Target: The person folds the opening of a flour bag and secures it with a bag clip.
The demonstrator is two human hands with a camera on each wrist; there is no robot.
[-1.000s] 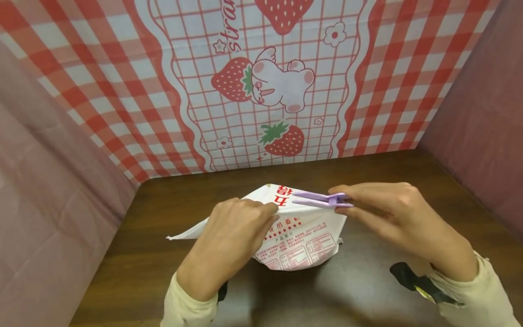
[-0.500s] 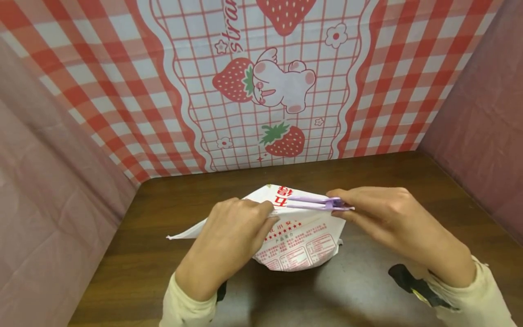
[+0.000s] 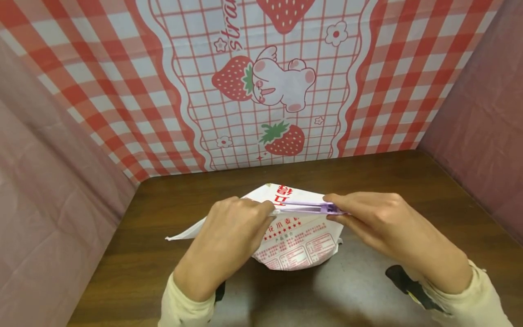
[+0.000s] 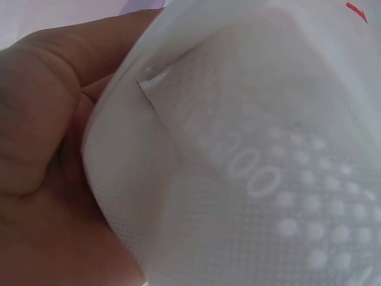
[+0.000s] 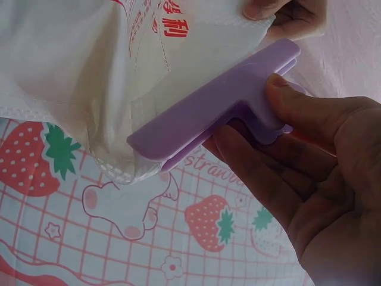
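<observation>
A white bag [image 3: 300, 247] with red printing stands on the table, its top edge folded over. My left hand [image 3: 229, 243] grips that folded edge on its left part; the left wrist view shows the fingers [image 4: 36, 113] behind the crumpled white plastic. In my right hand [image 3: 380, 220] a purple bag clip [image 5: 208, 107] is pinched between thumb and fingers at its handles. The clip's long bars lie along the folded edge, with the bag's plastic between them in the right wrist view. In the head view the clip's far end reaches close to my left fingertips.
The dark brown wooden table [image 3: 135, 272] ends at a red-and-white strawberry cloth [image 3: 269, 81] at the back. Pink cloth hangs at the left [image 3: 61, 181] and right [image 3: 482, 104]. A pointed bag corner sticks out left of my left hand.
My right hand has moved slightly left and down, carrying the clip further along the folded edge towards my left hand. The bag and left hand stay nearly in place.
</observation>
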